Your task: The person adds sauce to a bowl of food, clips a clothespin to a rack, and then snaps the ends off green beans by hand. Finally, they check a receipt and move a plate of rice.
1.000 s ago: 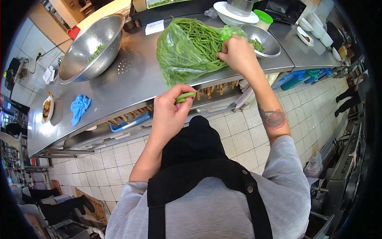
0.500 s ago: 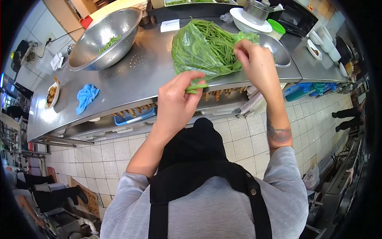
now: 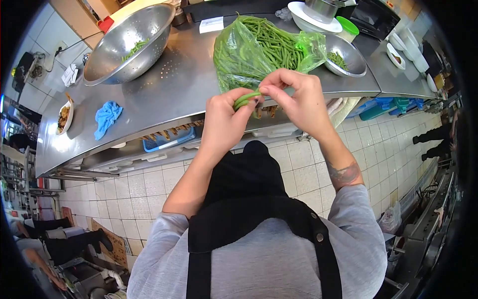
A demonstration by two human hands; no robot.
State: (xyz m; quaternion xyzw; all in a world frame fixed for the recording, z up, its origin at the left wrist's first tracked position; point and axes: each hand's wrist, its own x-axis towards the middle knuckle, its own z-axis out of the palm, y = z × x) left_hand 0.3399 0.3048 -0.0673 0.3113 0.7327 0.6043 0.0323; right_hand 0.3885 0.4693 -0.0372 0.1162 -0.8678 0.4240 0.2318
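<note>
My left hand is closed around a few short green bean pieces in front of the counter's edge. Thumb and forefinger of my right hand pinch the tip of a green bean at the left hand's fingertips. Just beyond both hands lies an open green plastic bag, with a heap of long green beans spilling from its mouth. Right of it, a small metal bowl contains small green bits. A large steel colander at the left holds some cut beans.
On the steel counter lie a blue cloth, a white dish of food and a paper slip. White bowls and a green-rimmed tub stand at the back right. A blue basket sits below. Other people's legs show at both sides.
My right hand has come from the beans in the bag, down and left, to meet my left hand. It now pinches a bean tip there. The metal bowl is more visible.
</note>
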